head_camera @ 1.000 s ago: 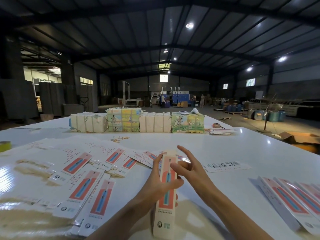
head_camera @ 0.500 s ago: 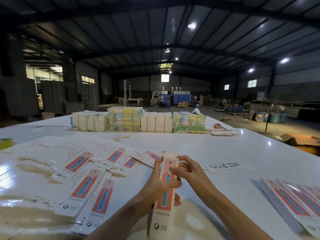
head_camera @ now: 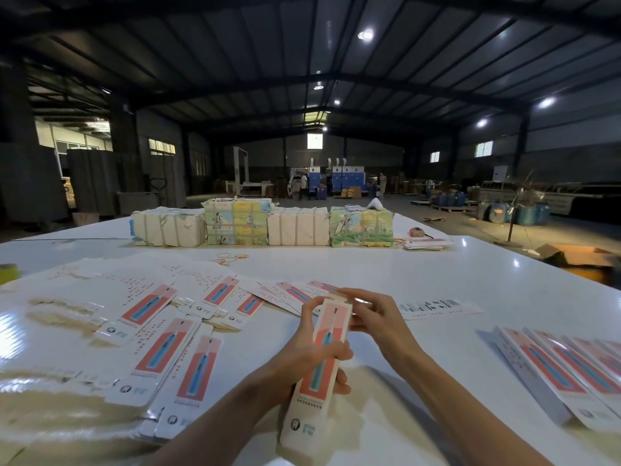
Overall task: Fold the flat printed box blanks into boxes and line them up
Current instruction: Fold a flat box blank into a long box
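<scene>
My left grip (head_camera: 302,361) wraps the half-formed box (head_camera: 328,334) at mid-length above the surface (head_camera: 403,274); my right grip (head_camera: 376,317) pinches its top end. Light, thin card, I judge, easily creased, best held by its edges.

The glossy white table (head_camera: 437,280) before me catches glints from the lamps. Beyond it opens a big, dim hall under a dark pitched roof (head_camera: 235,45) of metal beams, with a few round ceiling lamps (head_camera: 365,35) lit. A small bright window (head_camera: 315,141) sits high in the far wall, more windows (head_camera: 483,149) along the right wall, and daylight comes through an opening (head_camera: 72,136) on my left. The floor (head_camera: 437,227) is bare grey concrete. At the far end I see blue machines (head_camera: 336,178) with two people (head_camera: 304,185) near them. Blue drums (head_camera: 534,213) stand off to my right, an open cardboard carton (head_camera: 584,255) nearer.
</scene>
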Demonstrator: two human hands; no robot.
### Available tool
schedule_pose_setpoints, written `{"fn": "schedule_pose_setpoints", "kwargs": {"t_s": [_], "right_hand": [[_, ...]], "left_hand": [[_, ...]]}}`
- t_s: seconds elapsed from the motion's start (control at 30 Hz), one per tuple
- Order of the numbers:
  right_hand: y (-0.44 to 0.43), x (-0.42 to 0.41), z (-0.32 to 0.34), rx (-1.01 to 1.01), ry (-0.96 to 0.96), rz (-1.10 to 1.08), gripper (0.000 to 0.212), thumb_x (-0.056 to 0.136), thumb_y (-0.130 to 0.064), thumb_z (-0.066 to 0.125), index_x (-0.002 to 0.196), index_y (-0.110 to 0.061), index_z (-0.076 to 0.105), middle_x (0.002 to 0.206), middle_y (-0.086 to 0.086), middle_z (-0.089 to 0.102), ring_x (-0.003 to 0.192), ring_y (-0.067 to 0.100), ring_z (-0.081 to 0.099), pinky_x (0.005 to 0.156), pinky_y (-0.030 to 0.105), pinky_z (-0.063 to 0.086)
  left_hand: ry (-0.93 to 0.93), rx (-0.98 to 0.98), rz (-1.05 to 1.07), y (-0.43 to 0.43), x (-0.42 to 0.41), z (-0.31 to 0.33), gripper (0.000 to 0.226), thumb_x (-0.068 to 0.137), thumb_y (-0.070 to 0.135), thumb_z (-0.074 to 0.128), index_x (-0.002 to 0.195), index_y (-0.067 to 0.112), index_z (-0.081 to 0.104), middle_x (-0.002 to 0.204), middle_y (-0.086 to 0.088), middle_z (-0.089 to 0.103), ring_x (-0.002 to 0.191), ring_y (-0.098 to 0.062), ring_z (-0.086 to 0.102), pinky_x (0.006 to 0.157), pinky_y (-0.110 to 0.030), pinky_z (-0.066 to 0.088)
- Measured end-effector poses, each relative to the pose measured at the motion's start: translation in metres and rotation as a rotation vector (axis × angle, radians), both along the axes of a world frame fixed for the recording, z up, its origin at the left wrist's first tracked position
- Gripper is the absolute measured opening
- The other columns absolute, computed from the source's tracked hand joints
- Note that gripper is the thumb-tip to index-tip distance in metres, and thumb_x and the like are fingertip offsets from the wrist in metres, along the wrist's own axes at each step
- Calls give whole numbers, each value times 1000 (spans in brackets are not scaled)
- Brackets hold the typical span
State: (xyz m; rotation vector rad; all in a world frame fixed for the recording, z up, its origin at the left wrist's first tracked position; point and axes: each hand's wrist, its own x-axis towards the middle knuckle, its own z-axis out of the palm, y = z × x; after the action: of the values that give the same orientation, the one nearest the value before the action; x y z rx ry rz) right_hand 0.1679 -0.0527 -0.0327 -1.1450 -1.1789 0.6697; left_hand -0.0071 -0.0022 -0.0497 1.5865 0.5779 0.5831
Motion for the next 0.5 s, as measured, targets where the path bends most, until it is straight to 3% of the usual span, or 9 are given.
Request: {"fn": "schedule_pose_setpoints", "kwargs": {"t_s": [0.13, 0.23, 0.3, 0.5], "right_hand": [[0, 2, 3, -73, 52, 57, 38, 102, 2, 50, 110, -14, 84, 108, 10, 81, 104, 28, 78, 77, 35, 64], [1, 0, 4, -131, 189, 114, 25, 104, -20, 60, 110, -8, 82, 106, 18, 80, 101, 30, 78, 75, 36, 63], [2, 0, 4, -148, 237, 93, 31, 106, -30, 64, 114, -4, 80, 106, 19, 80, 98, 30, 78, 74, 36, 64], [-2, 7, 6, -183, 299, 77, 18, 97, -13, 74, 108, 0, 81, 105, 24, 79, 88, 29, 78, 71, 34, 66]], "left_hand": [[-3, -24, -19, 4, -2, -7, 84, 79, 22, 88, 120, 73, 35, 119, -16, 67, 81, -38, 77, 73, -49, 65], [1, -12, -25, 5, -3, -6, 86, 81, 19, 86, 123, 71, 31, 125, -17, 62, 82, -39, 78, 70, -45, 64], [2, 13, -28, 4, -2, -4, 88, 83, 17, 85, 120, 74, 30, 126, -16, 61, 79, -38, 78, 67, -42, 64], [17, 43, -44, 2, -3, -1, 95, 82, 16, 87, 115, 81, 27, 129, -13, 56, 79, -37, 78, 67, -42, 64]]}}
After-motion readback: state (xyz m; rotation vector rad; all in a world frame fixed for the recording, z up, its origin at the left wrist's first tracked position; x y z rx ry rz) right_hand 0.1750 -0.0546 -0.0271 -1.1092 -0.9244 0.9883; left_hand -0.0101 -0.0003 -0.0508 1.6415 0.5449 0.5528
